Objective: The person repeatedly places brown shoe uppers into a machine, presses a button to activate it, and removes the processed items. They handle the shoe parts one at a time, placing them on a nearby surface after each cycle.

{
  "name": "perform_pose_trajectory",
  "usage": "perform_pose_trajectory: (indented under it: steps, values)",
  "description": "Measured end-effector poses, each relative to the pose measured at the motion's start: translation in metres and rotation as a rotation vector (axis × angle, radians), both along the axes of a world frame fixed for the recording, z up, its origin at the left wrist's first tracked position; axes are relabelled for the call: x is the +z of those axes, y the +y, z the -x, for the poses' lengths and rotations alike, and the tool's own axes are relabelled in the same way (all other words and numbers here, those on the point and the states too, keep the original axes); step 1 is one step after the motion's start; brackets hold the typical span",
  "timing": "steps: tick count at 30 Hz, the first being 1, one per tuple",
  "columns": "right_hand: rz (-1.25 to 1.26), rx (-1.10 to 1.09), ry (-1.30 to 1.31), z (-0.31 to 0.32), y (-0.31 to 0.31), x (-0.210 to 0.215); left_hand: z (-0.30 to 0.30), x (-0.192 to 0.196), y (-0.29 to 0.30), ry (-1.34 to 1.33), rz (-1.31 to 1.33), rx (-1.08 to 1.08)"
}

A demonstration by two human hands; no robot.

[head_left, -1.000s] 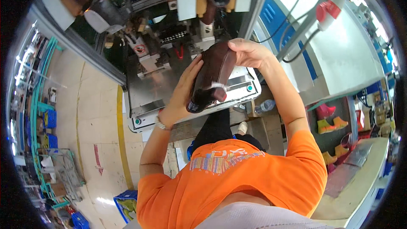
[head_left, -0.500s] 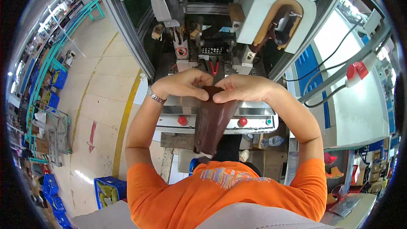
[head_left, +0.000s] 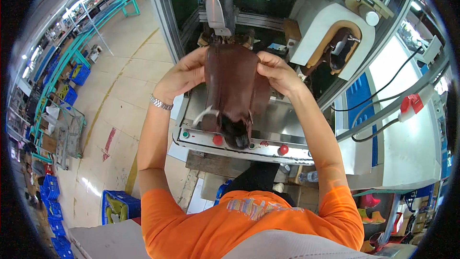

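Observation:
A brown leather boot upper (head_left: 234, 82) hangs between my hands in front of the machine. Its wide end is up, and a dark opening shows at the lower end, with a white strip at its left. My left hand (head_left: 181, 77) pinches the left edge near the top. On the opposite edge, my right hand (head_left: 281, 74) grips the leather between thumb and fingers. Behind the upper stands a machine form with a pale plate (head_left: 215, 12), partly hidden lower down. At the right, a white padded clamp housing (head_left: 312, 33) holds another dark piece (head_left: 341, 50).
Below the upper runs a metal ledge (head_left: 287, 127) with red buttons (head_left: 283, 149) on its front panel. Metal frame posts (head_left: 164, 14) flank the machine. A blue crate (head_left: 136, 207) stands on the floor at left. A grey pipe with cable (head_left: 383, 110) crosses at right.
Both hands have moved up and apart, from pinching the upper close together to holding its opposite edges. The upper has risen toward the machine and now faces broadside. My view has shifted slightly.

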State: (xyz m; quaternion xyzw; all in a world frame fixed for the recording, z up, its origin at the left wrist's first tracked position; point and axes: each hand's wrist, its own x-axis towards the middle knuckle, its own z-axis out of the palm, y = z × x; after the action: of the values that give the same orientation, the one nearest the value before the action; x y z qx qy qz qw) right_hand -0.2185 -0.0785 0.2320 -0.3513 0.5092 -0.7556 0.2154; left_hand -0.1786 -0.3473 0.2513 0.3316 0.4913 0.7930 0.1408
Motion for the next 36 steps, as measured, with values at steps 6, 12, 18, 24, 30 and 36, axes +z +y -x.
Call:
perform_pose_trajectory:
  steps: [6,12,18,24,30,36]
  values:
    - [0.142,-0.154,0.05,0.038,-0.043,0.023,0.068,0.041,-0.018,0.151,0.049,0.507]
    - [0.278,-0.343,0.02,0.071,-0.064,0.034,0.099,0.05,-0.01,0.083,-0.15,0.43]
    - [0.274,-0.452,-0.082,0.092,-0.069,0.023,0.128,0.036,-0.01,-0.011,-0.123,0.568]
    - [0.35,-0.516,-0.207,0.109,-0.081,0.034,0.161,0.045,-0.005,-0.084,-0.114,0.581]
    - [0.385,-0.601,-0.328,0.127,-0.079,0.042,0.176,0.047,0.007,-0.095,-0.277,0.536]
    - [0.038,-0.974,-0.112,0.099,-0.08,0.01,0.162,0.001,0.002,0.304,0.03,1.201]
